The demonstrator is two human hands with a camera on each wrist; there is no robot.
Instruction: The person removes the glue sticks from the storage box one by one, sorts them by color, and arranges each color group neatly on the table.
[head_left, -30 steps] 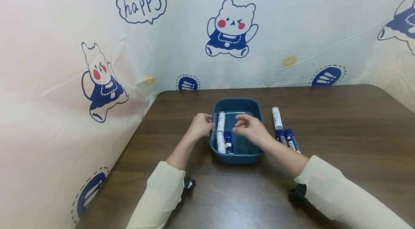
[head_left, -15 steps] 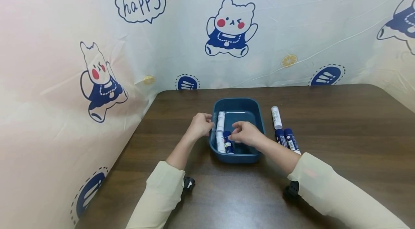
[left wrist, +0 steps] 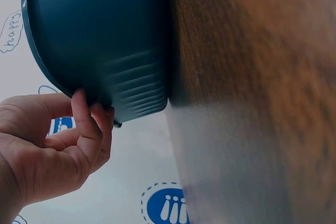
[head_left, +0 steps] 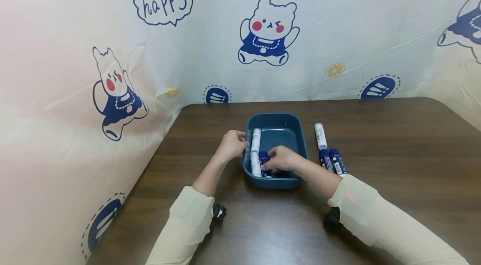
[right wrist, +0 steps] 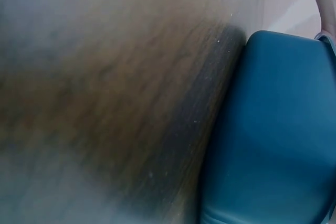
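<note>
Pinching the left rim of the blue bin point(head_left: 276, 185) between thumb and fingers of the left hand point(head_left: 231, 145). Reaching inside with the right hand point(head_left: 286, 159), fingers bent over the blue tube point(head_left: 264, 156); cannot tell whether grasping or touching it. Showing two white tubes point(head_left: 255, 140) end to end along the bin's left wall, beside the blue tube, and three loose tubes point(head_left: 337, 161) on the table point(head_left: 255, 227), right of the bin.

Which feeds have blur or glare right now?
Head: mostly sharp, pale glare on the table in front of the bin. Left wrist: left hand fairly crisp, table blurred toward the right edge. Right wrist: table heavily blurred, dark shadow alongside the bin.
</note>
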